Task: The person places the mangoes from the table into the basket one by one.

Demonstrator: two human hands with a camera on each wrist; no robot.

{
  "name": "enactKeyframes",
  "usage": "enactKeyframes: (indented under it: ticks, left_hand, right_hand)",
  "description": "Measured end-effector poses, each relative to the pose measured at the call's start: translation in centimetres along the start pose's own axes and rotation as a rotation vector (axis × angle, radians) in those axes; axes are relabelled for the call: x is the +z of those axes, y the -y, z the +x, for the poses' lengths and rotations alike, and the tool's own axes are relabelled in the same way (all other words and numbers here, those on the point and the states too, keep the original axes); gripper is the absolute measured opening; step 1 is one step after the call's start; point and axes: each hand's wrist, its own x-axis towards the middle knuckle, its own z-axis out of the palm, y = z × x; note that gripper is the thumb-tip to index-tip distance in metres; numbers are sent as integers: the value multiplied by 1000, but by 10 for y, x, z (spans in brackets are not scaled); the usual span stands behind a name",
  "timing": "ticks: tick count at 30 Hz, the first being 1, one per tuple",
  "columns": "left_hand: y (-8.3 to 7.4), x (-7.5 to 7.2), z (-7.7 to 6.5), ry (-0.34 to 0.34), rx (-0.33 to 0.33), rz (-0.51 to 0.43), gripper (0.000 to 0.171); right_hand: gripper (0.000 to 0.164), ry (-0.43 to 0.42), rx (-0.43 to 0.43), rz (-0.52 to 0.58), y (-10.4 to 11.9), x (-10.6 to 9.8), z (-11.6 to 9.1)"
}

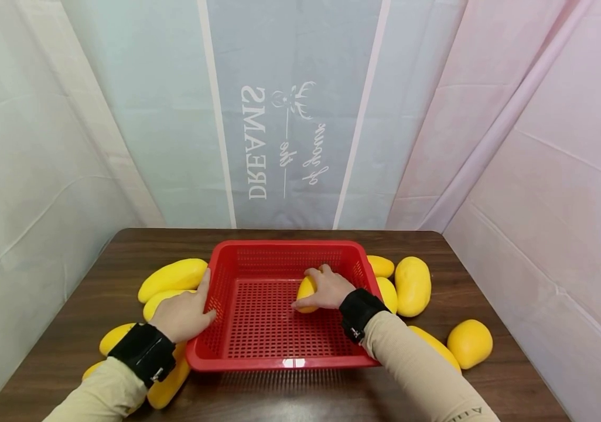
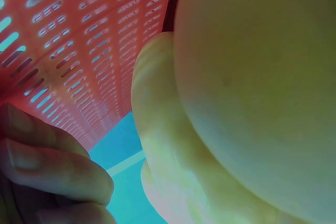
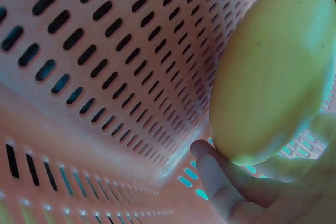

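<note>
A red plastic basket (image 1: 294, 362) with slotted walls and floor stands on the table. Its left rim is gripped by my left hand (image 1: 184, 310), thumb on the inner side and curled fingers (image 2: 58, 174) outside the wall. Over the basket's right half, my right hand (image 1: 329, 287) holds a yellow mango (image 1: 306, 293) between thumb and fingers. The right wrist view shows this smooth oval mango (image 3: 273, 72) close to the slotted surface; whether it touches the basket floor I cannot tell. Part of it is hidden by the hand in the head view.
Several long yellow fruits (image 1: 173, 278) lie left of the basket, some partly under my left forearm. To the right are several rounder yellow mangoes (image 1: 413, 286), including one (image 1: 470, 344) near the table's right side. The dark wood table (image 1: 216, 404) is enclosed by hanging cloth (image 1: 179, 117).
</note>
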Motion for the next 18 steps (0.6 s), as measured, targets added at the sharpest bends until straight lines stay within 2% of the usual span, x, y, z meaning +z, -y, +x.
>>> enactKeyframes:
  ticks: [18]
  left_hand:
    - [0,1,-1,-3,-8,3,94]
  right_hand:
    - [93,29,2,-39,-3,5,2]
